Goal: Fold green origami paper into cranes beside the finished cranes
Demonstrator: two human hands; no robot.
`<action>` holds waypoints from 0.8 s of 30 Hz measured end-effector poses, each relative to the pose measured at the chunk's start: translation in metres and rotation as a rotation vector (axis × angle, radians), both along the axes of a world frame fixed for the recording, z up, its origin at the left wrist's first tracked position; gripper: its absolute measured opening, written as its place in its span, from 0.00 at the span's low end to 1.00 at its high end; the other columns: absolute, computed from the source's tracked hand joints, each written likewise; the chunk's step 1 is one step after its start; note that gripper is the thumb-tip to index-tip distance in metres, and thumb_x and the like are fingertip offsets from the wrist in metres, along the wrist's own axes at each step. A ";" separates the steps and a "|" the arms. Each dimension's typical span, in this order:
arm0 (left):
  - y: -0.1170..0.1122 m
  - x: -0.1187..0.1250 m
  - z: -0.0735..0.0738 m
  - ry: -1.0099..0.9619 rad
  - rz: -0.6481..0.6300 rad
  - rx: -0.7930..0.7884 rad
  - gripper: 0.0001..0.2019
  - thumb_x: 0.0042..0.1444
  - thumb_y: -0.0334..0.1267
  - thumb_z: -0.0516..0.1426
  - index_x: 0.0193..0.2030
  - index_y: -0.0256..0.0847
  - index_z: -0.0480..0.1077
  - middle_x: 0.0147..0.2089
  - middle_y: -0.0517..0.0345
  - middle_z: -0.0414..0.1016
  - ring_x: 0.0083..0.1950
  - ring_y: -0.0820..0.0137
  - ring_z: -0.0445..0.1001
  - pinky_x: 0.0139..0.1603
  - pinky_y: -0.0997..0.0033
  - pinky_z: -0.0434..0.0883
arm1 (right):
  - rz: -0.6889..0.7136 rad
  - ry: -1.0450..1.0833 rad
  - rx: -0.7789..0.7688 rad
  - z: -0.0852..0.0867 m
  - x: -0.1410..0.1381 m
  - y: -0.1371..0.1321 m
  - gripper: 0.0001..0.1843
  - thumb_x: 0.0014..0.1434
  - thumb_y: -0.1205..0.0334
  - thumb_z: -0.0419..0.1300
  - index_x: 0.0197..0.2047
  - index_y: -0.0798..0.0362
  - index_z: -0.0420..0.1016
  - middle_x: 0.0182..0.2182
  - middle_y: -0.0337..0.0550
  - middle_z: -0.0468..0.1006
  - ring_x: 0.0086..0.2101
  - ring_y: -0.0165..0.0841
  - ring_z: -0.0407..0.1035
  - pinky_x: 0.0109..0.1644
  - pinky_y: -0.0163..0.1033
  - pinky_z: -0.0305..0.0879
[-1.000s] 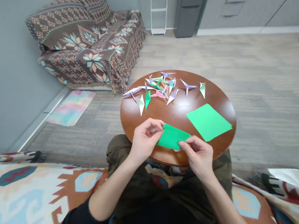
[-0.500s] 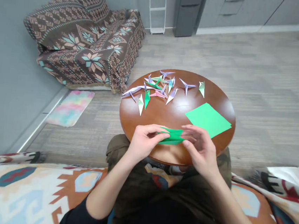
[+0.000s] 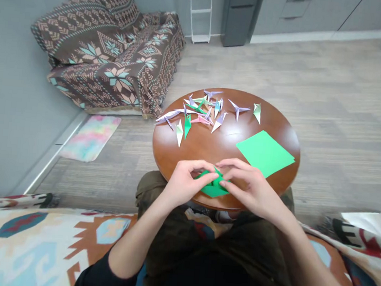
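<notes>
A partly folded sheet of green origami paper (image 3: 213,190) is between my two hands at the near edge of the table. My left hand (image 3: 190,179) pinches its left side, thumb on top. From the right, my right hand (image 3: 245,184) bends over the paper, with thumb and fingertips closed on its folds. The fingers hide part of the upper folds. Just beyond my right hand lie flat green paper squares (image 3: 265,154), stacked slightly out of line.
Several folded paper cranes (image 3: 198,110) in purple, green, pink and white cluster at the far left of the round brown table (image 3: 210,147). A purple crane (image 3: 238,109) and a pale green one (image 3: 257,112) stand farther right. A covered sofa (image 3: 117,59) is beyond.
My right hand has moved left, closer to my left hand, and its fingers have closed on the paper. The green paper now shows a wider, pointed lower part.
</notes>
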State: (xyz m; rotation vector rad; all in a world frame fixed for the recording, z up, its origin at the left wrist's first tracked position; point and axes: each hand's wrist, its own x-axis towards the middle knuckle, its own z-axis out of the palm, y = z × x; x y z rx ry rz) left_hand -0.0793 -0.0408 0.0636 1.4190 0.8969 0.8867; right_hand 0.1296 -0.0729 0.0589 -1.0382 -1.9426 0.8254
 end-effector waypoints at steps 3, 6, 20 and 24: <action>0.000 0.000 0.001 -0.058 -0.018 -0.060 0.08 0.54 0.39 0.70 0.36 0.36 0.82 0.43 0.47 0.87 0.42 0.62 0.85 0.46 0.66 0.81 | 0.012 -0.004 -0.007 0.002 0.000 -0.001 0.07 0.66 0.68 0.63 0.35 0.50 0.77 0.53 0.50 0.79 0.52 0.41 0.76 0.58 0.47 0.71; 0.000 0.001 0.002 -0.064 -0.007 -0.060 0.08 0.52 0.39 0.71 0.34 0.36 0.83 0.40 0.47 0.87 0.42 0.60 0.86 0.47 0.64 0.81 | 0.004 0.001 -0.015 0.002 0.000 -0.001 0.06 0.66 0.67 0.64 0.36 0.50 0.79 0.54 0.50 0.79 0.53 0.41 0.77 0.59 0.48 0.71; -0.003 0.004 0.001 -0.109 0.069 -0.023 0.04 0.49 0.35 0.72 0.31 0.38 0.85 0.37 0.50 0.87 0.41 0.62 0.86 0.48 0.66 0.81 | 0.008 0.060 0.022 0.000 -0.005 0.001 0.06 0.66 0.68 0.64 0.36 0.51 0.80 0.51 0.50 0.81 0.51 0.39 0.78 0.57 0.45 0.72; -0.004 0.006 -0.002 -0.152 0.104 -0.078 0.05 0.49 0.37 0.73 0.31 0.39 0.84 0.39 0.50 0.88 0.42 0.61 0.86 0.48 0.65 0.81 | 0.017 0.048 0.026 0.004 -0.006 0.001 0.07 0.66 0.69 0.64 0.36 0.50 0.78 0.51 0.49 0.80 0.50 0.39 0.77 0.55 0.45 0.72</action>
